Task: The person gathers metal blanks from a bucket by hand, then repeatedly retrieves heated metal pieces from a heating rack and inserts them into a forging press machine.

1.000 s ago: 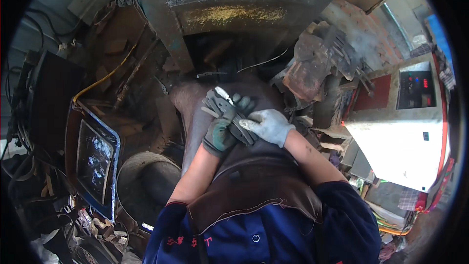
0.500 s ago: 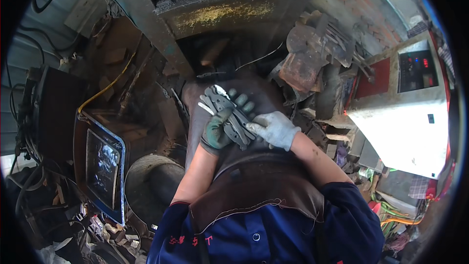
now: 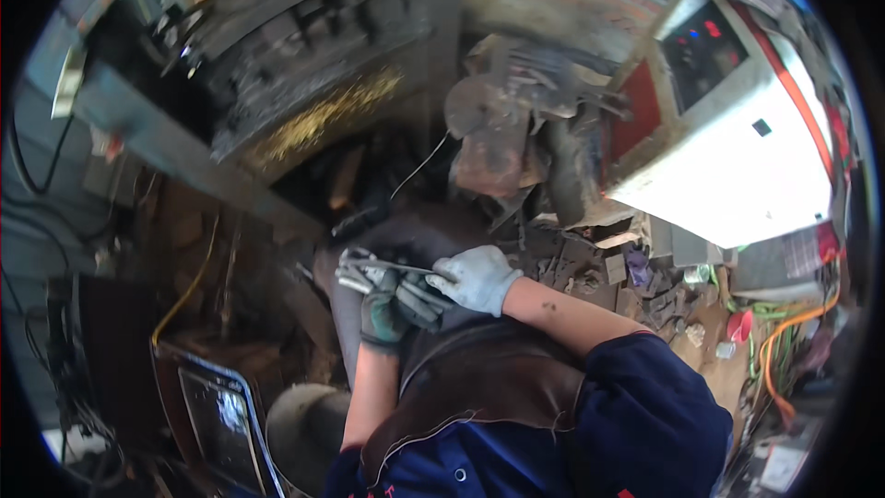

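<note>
Over my lap, my left hand (image 3: 385,318), in a dark green and grey glove, is closed around a bundle of flat, elongated grey metal pieces (image 3: 419,300). My right hand (image 3: 481,280), in a pale work glove, pinches the end of one thin metal piece (image 3: 396,266) at the top of the bundle. Seen nearly edge-on, that piece still lies against the others. Motion blur and the left fingers hide part of the bundle. A brown leather apron (image 3: 493,378) covers my front beneath both hands.
Ahead on the left stands a heavy machine frame with a ledge of yellow crumbs (image 3: 332,120). Rusty metal scraps (image 3: 493,152) are piled beyond my right hand. A white control cabinet (image 3: 728,166) stands at right. A bucket (image 3: 300,406) and blue-edged panel (image 3: 221,415) are at lower left.
My view has swung right and my hands have come lower in it. The metal bundle has turned from showing broad faces to nearly edge-on, with my right fingers on one piece's end.
</note>
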A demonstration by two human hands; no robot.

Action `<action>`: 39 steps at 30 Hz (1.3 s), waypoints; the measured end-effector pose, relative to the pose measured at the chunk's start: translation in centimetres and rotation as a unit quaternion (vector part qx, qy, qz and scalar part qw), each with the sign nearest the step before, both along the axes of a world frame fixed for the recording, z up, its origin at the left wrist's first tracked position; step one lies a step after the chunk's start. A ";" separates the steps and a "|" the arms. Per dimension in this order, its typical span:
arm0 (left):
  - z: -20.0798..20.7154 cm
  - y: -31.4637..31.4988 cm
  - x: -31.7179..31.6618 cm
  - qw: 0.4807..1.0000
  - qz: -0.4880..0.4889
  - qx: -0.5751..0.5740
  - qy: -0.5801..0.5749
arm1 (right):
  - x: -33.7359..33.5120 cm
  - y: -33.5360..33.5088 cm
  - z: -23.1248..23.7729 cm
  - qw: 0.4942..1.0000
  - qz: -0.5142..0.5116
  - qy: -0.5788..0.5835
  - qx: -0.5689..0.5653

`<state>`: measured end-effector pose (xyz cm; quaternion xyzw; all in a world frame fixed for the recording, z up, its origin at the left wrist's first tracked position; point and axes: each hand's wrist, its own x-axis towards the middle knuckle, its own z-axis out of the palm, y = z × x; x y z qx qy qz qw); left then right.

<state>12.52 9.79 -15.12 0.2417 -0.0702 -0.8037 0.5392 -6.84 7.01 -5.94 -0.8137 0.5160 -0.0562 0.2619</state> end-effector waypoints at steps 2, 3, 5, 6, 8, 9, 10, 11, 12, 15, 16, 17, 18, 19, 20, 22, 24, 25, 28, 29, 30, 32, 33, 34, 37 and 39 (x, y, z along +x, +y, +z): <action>-0.7 -0.4 0.2 0.996 -0.056 0.061 0.025 | -1.3 -0.3 0.0 0.978 -0.111 -0.177 0.025; 0.2 -0.6 -0.6 0.999 -0.010 0.013 0.030 | -2.6 -0.5 0.4 0.935 -0.195 -0.281 0.095; 0.9 -0.7 -0.8 0.999 -0.003 0.033 0.014 | -5.7 -1.1 1.4 0.815 -0.325 -0.448 0.169; 0.9 -0.7 -0.8 0.999 -0.006 0.033 0.017 | -7.4 -1.4 1.9 0.757 -0.367 -0.507 0.189; 0.8 -0.8 -0.9 0.999 -0.012 0.034 0.016 | -10.3 -1.9 0.8 0.672 -0.415 -0.601 0.121; 1.1 -0.8 -1.0 0.999 -0.013 0.035 0.017 | -11.2 -2.2 0.2 0.619 -0.457 -0.635 0.077; 1.5 -0.7 -1.1 0.999 -0.012 0.040 0.010 | -13.0 -2.4 -0.5 0.615 -0.448 -0.643 0.088; 1.8 -0.7 -1.1 0.999 -0.009 0.044 0.003 | -13.7 -2.8 -1.2 0.616 -0.448 -0.642 0.089; 1.5 -0.8 -1.1 0.999 -0.008 0.041 0.002 | -14.4 -3.3 -1.8 0.575 -0.467 -0.669 0.061; 1.2 -0.9 -1.2 0.999 -0.016 0.039 0.013 | -16.0 -4.7 -4.5 0.515 -0.471 -0.716 0.020; 1.2 -0.9 -1.2 0.999 -0.017 0.039 0.013 | -16.1 -5.0 -4.9 0.505 -0.467 -0.725 0.028; 1.2 -0.9 -1.1 0.999 -0.017 0.042 0.007 | -15.9 -5.2 -4.9 0.495 -0.463 -0.734 0.038; 1.2 -0.9 -1.0 0.999 -0.018 0.045 0.000 | -15.5 -5.2 -4.9 0.494 -0.464 -0.734 0.039; 1.2 -0.8 -1.0 0.999 -0.017 0.046 -0.001 | -15.1 -5.3 -4.9 0.493 -0.474 -0.728 0.054; 1.3 -0.8 -1.1 0.999 -0.018 0.040 0.002 | -14.7 -5.3 -4.8 0.493 -0.483 -0.721 0.067; 1.4 -0.8 -1.3 0.999 -0.018 0.034 0.004 | -14.7 -6.7 -4.9 0.485 -0.498 -0.717 0.059; 1.4 -0.9 -1.4 0.999 -0.024 0.037 -0.002 | -14.7 -8.7 -4.6 0.462 -0.536 -0.706 0.034; 1.5 -1.0 -1.5 0.999 -0.025 0.037 -0.001 | -15.0 -9.8 -4.7 0.462 -0.537 -0.706 0.032; 1.7 -1.0 -1.5 0.999 -0.022 0.028 -0.002 | -15.5 -12.7 -5.2 0.408 -0.560 -0.720 0.031; 1.7 -0.9 -1.2 1.000 -0.017 0.026 -0.001 | -15.3 -13.0 -5.3 0.413 -0.557 -0.720 0.036; 1.7 -0.8 -0.8 1.000 -0.011 0.024 -0.001 | -15.2 -13.0 -5.4 0.458 -0.584 -0.669 0.049; 2.0 -0.5 -0.3 1.000 -0.005 0.023 -0.002 | -11.7 -12.9 -3.1 0.541 -0.598 -0.586 0.079; 2.1 -0.5 -0.3 1.000 -0.012 0.021 0.004 | -10.3 -13.7 -1.2 0.556 -0.582 -0.587 0.091; 2.1 -0.7 -0.7 0.999 -0.025 0.018 0.014 | -8.6 -14.6 0.1 0.626 -0.511 -0.586 0.067; 0.7 -1.1 -1.2 0.995 -0.052 0.003 0.090 | -0.6 -18.0 5.9 0.732 -0.327 -0.594 0.066; 0.8 -0.8 -1.0 0.996 -0.038 -0.002 0.075 | 5.0 -21.6 8.7 0.764 -0.204 -0.603 0.103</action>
